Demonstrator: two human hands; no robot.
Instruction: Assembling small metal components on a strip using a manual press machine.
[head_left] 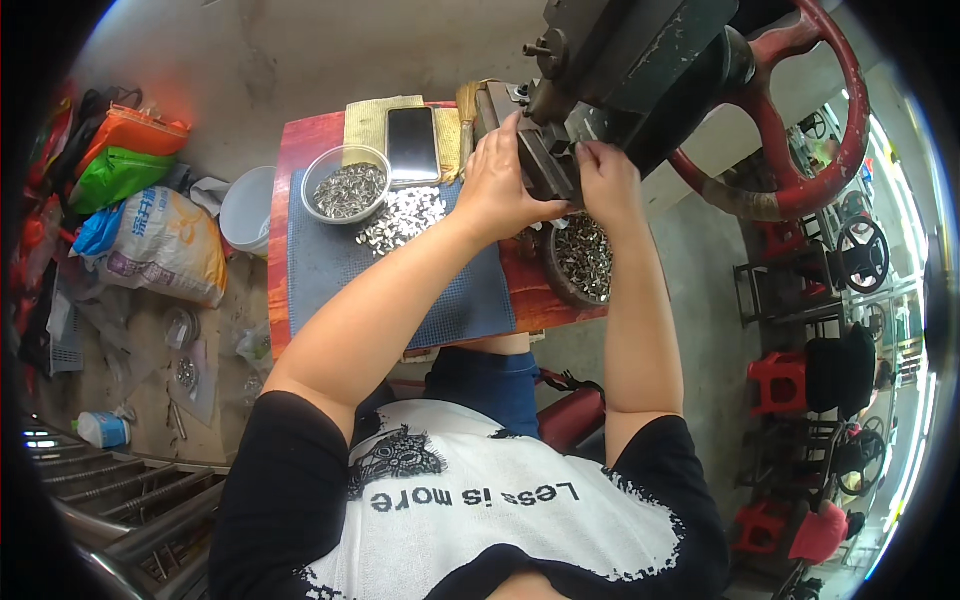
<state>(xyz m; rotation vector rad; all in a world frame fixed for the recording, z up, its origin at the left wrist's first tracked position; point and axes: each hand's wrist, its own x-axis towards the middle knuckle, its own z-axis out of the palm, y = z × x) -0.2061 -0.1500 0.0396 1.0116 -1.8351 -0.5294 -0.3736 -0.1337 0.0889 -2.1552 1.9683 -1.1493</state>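
My left hand [500, 185] lies along the near left side of a dark metal die block [548, 165] under the press [640, 60]. Its fingers are stretched out toward the press, with the thumb pointing right along the block's front. On the block's right side, my right hand [608, 185] has its fingers drawn together in a pinch close to the die; what is between them is hidden. Left of my hands are a pile of small silvery metal parts [402, 218] and a clear round bowl [345, 208] of similar parts. A round tub [575, 290] of small metal parts sits below my right wrist.
The red-topped table [278, 240] carries a blue ribbed mat [440, 318], a phone [413, 143] and a brush [468, 105]. A red handwheel [765, 120] juts out at the right. On the left floor stand a white bucket [248, 210] and a filled sack [160, 245].
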